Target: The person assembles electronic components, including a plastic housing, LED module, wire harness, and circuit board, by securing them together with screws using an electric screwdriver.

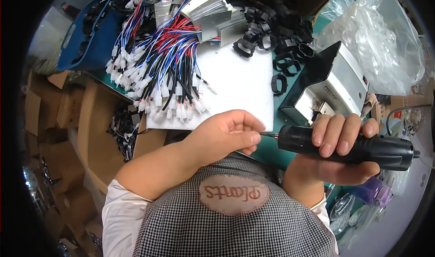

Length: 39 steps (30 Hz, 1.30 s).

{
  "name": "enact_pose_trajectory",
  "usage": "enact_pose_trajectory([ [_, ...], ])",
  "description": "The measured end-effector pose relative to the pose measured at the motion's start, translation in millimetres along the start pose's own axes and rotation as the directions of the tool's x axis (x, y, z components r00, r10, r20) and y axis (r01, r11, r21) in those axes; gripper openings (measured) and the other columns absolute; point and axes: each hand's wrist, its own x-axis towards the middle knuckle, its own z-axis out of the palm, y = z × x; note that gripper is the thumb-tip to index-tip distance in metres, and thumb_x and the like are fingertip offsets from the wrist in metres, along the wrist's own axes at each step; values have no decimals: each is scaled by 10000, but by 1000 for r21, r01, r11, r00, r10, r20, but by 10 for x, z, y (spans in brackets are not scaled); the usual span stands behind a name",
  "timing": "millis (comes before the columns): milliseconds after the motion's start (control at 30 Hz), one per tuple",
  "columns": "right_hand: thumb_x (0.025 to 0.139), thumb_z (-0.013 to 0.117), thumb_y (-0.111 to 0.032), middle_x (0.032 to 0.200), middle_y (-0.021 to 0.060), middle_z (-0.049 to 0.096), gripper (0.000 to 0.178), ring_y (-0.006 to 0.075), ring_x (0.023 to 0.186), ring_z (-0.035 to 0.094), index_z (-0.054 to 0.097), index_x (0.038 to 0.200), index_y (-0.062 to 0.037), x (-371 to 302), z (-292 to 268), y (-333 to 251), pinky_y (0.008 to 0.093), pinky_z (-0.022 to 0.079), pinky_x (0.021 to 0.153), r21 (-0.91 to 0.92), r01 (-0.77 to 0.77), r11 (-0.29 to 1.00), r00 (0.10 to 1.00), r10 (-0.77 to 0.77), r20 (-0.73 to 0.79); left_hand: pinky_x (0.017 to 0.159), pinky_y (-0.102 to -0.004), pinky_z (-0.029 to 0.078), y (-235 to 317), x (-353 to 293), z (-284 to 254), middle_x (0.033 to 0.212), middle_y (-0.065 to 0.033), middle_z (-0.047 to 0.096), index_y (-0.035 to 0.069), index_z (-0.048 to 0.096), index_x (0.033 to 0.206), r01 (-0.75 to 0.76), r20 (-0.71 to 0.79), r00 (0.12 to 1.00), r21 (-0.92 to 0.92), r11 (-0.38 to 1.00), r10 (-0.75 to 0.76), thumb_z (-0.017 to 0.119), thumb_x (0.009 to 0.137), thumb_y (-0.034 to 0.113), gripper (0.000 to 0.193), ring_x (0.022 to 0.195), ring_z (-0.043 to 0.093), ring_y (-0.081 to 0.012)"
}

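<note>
My right hand (334, 137) wraps the black electric screwdriver (383, 150) near the front edge of the bench (283, 110); my left hand (222, 132) pinches the bit (268, 134) at its tip. I'd keep the bit straight and the pinch light. I count one electric screwdriver, one bit, one screw feeder (340, 87), one white foam sheet (240, 80); wired metal plates (216, 26) and black clips (279, 83) overlap uncountably.

From afar I have the left hand (222, 134) half curled, thumb (247, 140) near bent fingers (247, 119), the right hand (334, 137) firmly clenched.
</note>
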Motion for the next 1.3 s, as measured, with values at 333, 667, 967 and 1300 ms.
enact_pose_trajectory([
  [333, 863, 613, -487, 738, 56, 513, 539, 165, 566, 549, 409, 1107, -52, 87, -66, -66, 316, 488, 542, 36, 37, 999, 997, -34, -68, 618, -201, 478, 24, 47, 119, 820, -27, 628, 19, 631, 959, 10, -185, 982, 223, 975, 32, 568, 925, 187, 182, 692, 563, -69],
  [667, 872, 608, -473, 711, 57, 517, 514, 162, 539, 555, 405, 1070, -44, 158, -157, -79, 307, 504, 500, 3, 72, 997, 989, -71, -129, 617, -212, 455, 1, 226, 231, 782, -35, 574, 7, 571, 951, -66, -175, 978, 242, 968, 111, 486, 978, 177, 193, 662, 513, -75],
  [967, 895, 591, -434, 693, 57, 503, 470, 157, 515, 519, 401, 1062, -38, 221, -306, -204, 313, 472, 499, 197, 53, 979, 976, -9, -217, 579, -261, 407, 61, 383, 239, 718, -45, 514, 21, 519, 899, -186, 152, 979, 383, 905, 137, 431, 985, 202, 218, 605, 462, -123],
  [1300, 884, 618, -415, 677, 66, 518, 461, 169, 518, 548, 386, 1039, -47, 240, -350, -249, 310, 499, 469, 105, 102, 989, 951, -66, -302, 720, -332, 489, 1578, 1407, 330, 860, -85, 610, 67, 646, 1057, -433, 401, 710, 897, -90, 579, 679, 797, 172, 283, 813, 599, -239],
])
